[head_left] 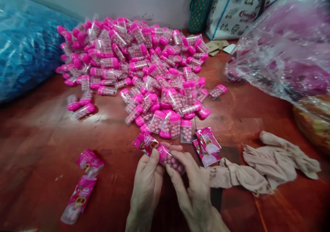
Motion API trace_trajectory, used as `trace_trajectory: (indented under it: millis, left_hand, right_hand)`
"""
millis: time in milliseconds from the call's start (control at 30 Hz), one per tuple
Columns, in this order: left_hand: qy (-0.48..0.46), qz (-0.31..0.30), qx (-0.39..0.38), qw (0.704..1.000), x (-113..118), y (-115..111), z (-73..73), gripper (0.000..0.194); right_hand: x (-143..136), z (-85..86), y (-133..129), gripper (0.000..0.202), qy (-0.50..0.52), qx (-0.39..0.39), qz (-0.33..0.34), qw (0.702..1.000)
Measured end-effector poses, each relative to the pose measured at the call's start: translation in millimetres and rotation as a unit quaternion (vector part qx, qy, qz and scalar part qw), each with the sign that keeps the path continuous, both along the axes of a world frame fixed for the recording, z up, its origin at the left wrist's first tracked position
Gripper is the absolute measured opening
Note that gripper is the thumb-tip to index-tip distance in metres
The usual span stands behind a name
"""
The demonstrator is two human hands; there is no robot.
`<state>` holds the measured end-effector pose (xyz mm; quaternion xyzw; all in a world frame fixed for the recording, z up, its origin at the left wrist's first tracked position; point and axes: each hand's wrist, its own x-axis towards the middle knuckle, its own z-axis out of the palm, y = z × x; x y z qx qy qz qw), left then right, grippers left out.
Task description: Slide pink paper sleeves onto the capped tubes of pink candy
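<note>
Between my two hands, at the near middle, is a clear candy container [173,161] with pink balls inside and a pink cap. A printed pink wrapper sleeve [145,142] sits at its cap end. My left hand [149,172] pinches the sleeve, thumb on top. My right hand [192,180] grips the container's clear body between thumb and fingers. Just beyond my right hand lie a few flat printed sleeves [207,144]. To the left, two printed pieces lie on the table; the nearer one is a container in a sleeve [79,199], its clear end showing.
A large heap of pink-capped candy containers [144,63] spreads across the red-brown table [110,190]. A blue plastic bag [28,46] stands at left, a clear bag with pink contents [286,50] at right. Beige cloth [270,163] lies at right; a printed white bag [237,13] stands behind.
</note>
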<state>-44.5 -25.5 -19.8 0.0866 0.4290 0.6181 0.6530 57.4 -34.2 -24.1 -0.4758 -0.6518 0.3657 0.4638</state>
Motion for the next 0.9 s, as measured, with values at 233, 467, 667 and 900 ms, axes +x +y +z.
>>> trace_trajectory:
  millis: [233,467,667,900]
  left_hand:
    - [-0.076,-0.041,0.012,0.996,-1.4,-2.9,2.8,0.026]
    - [-0.034,0.005,0.004,0.999,1.2,-6.4,9.5,0.032]
    - [-0.017,0.025,0.012,0.999,4.6,-6.4,8.0,0.032]
    - [-0.079,-0.018,-0.009,0.997,5.9,-6.0,15.2,0.037]
  right_hand:
    - [1.5,3.4,-2.8,0.032,0.011,-0.013,-0.006,1.000]
    - [1.9,-5.7,-11.2,0.036,-0.037,0.072,-0.019,0.997]
    - [-5.6,-3.6,-13.5,0.029,0.028,-0.005,-0.071,0.997]
    - [-3.4,9.2,-10.4,0.023,0.118,-0.164,-0.085,0.976]
